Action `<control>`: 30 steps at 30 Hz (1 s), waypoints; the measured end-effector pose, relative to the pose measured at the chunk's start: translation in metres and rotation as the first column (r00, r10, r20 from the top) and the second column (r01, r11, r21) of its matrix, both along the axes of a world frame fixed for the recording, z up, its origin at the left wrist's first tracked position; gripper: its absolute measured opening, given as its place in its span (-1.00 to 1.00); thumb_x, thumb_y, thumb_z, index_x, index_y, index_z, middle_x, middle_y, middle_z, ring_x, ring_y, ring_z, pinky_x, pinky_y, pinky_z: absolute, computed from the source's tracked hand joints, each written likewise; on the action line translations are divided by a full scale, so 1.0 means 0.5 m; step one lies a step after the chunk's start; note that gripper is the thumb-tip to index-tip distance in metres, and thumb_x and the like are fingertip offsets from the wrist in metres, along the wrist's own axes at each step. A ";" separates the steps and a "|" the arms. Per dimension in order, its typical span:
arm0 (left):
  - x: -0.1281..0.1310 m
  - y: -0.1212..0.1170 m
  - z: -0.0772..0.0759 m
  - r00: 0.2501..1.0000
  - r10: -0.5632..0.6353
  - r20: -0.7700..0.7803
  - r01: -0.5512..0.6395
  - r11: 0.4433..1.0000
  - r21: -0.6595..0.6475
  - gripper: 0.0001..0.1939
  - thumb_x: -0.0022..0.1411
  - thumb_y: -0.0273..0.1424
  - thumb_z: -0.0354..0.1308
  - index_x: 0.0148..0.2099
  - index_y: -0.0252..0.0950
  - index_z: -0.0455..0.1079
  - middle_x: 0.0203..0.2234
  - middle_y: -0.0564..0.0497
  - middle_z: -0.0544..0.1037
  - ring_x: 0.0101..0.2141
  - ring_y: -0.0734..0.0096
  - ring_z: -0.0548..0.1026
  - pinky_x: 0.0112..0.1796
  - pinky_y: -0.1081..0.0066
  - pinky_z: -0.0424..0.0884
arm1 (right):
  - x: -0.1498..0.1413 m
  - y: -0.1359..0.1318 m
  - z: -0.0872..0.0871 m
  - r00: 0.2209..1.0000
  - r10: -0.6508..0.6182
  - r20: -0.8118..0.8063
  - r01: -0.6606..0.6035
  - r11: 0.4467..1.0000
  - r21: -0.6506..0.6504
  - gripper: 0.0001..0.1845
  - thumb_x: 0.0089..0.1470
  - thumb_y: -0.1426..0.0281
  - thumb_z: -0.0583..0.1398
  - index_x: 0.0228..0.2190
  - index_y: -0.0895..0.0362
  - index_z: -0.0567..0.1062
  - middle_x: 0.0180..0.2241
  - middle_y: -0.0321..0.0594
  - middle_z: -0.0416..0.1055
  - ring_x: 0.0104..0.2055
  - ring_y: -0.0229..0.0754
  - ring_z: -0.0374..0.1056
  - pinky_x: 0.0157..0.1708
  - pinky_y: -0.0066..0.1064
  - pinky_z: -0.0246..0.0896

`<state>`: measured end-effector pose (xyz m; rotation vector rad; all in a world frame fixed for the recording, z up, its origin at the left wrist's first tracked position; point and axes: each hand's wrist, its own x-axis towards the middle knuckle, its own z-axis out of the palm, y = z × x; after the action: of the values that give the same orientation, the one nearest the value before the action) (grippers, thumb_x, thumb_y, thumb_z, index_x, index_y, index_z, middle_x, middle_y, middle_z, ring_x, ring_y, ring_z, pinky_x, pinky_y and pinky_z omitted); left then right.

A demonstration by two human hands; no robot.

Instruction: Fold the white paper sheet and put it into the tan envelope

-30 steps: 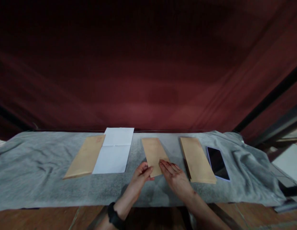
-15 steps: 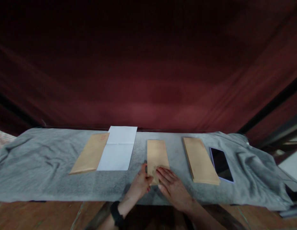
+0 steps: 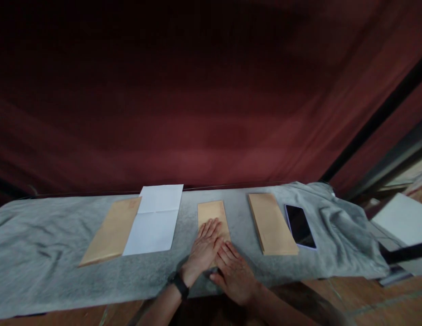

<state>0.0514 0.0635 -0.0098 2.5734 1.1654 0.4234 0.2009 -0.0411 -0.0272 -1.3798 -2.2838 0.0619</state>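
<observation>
A brown paper envelope [image 3: 211,210] lies on the grey cloth in front of me, its lower part covered by both hands. My left hand [image 3: 204,244] rests flat on the middle of the envelope, fingers stretched out and pointing away from me; a dark band circles the wrist. Close beside it, my right hand [image 3: 234,270] lies palm down over the envelope's lower right part, fingers out and thumb apart. The fingertips of the right hand come up against the left hand. Whether anything is under the palms is hidden.
On the left, a brown envelope [image 3: 110,231] slightly overlaps a creased white sheet [image 3: 152,226]. To the right are a stack of brown envelopes [image 3: 272,224] and a phone [image 3: 301,226] beside it. Grey cloth [image 3: 54,240] covers the surface; a dark red curtain [image 3: 217,136] hangs behind.
My left hand has moved from the envelope's lower left edge up onto its face and flattened out. My right hand has shifted slightly toward me. The view has tilted and turned a little.
</observation>
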 end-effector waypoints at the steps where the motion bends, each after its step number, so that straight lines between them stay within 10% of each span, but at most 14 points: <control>1: 0.004 0.012 -0.008 0.999 -0.007 -0.048 0.007 1.000 0.000 -0.45 0.52 -0.21 -0.24 0.44 -0.21 0.13 0.43 -0.08 0.14 0.42 0.17 0.03 0.36 0.01 0.03 | 0.000 0.002 0.000 1.000 0.006 -0.003 -0.006 1.000 -0.004 -0.36 0.30 0.05 0.18 0.21 0.23 0.39 0.24 0.05 0.38 0.35 0.02 0.18 0.38 -0.05 0.06; 14: 0.099 0.204 -0.018 0.974 0.103 -0.202 -0.069 0.983 0.169 -0.38 0.51 -0.14 -0.26 0.48 -0.25 0.01 0.43 -0.10 0.12 0.41 0.19 0.05 0.38 0.04 -0.09 | 0.031 -0.002 0.037 0.984 0.172 -0.038 -0.174 0.983 -0.056 -0.22 0.38 0.02 0.04 0.40 0.24 0.07 0.41 0.00 0.05 0.44 -0.01 0.00 0.44 -0.15 -0.14; 24: 0.041 0.101 -0.013 0.970 -0.127 -0.207 0.165 0.970 0.178 -0.40 0.53 -0.13 -0.23 0.50 -0.21 -0.05 0.43 -0.10 0.12 0.40 0.30 0.09 0.38 0.14 0.00 | 0.042 -0.003 0.072 0.920 0.195 -0.340 -0.254 0.957 -0.138 -0.60 0.41 0.24 -0.01 0.03 0.02 0.55 0.04 -0.23 0.57 0.11 -0.18 0.44 0.22 -0.34 0.20; 30: 0.016 0.022 -0.008 0.962 -0.186 -0.200 0.212 0.970 0.119 -0.41 0.53 -0.17 -0.19 0.50 -0.17 -0.09 0.42 -0.08 0.12 0.39 0.30 0.11 0.38 0.12 0.04 | 0.027 0.000 0.059 0.851 -0.081 -0.519 -0.054 0.969 -0.240 -0.46 0.44 0.17 -0.10 -0.32 0.08 0.58 -0.29 -0.16 0.60 -0.17 -0.12 0.51 -0.04 -0.30 0.37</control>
<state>0.0595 0.0748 -0.0137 2.8707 0.9479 0.2272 0.2146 -0.0410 0.0023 -1.2929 -1.8403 0.6603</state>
